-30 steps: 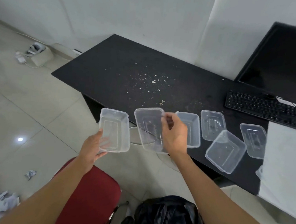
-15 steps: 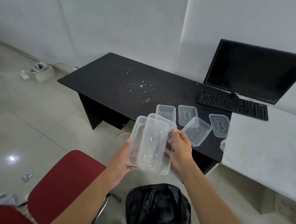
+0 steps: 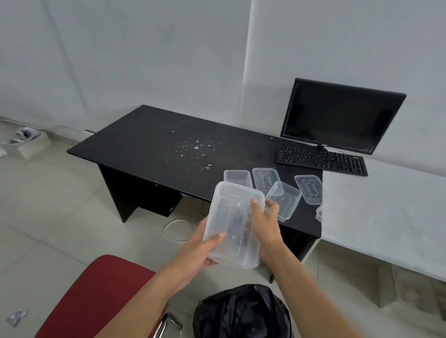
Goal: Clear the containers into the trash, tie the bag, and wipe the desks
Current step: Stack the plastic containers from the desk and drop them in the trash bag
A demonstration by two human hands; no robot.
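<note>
Both hands hold clear plastic containers [image 3: 234, 222] nested together in the air, in front of the black desk [image 3: 163, 146]. My left hand [image 3: 204, 245] grips the stack's near left edge with the thumb on top. My right hand [image 3: 264, 222] grips its far right side. Below them stands a black trash bag [image 3: 244, 325], bunched on the floor. Several more clear containers and lids [image 3: 282, 199] lie on the desk's near right corner. Crumbs [image 3: 195, 149] are scattered over the middle of the desk.
A red chair [image 3: 95, 301] stands at the lower left, beside the bag. A monitor [image 3: 340, 115] and keyboard [image 3: 322, 160] sit at the desk's back right. A white desk [image 3: 393, 214] adjoins on the right. Paper scraps [image 3: 16, 317] and a cable [image 3: 177, 230] lie on the tiled floor.
The two containers, held apart a second ago, have been slid together into one nested stack. My view has drawn back from the desk, and the hands now sit above the trash bag.
</note>
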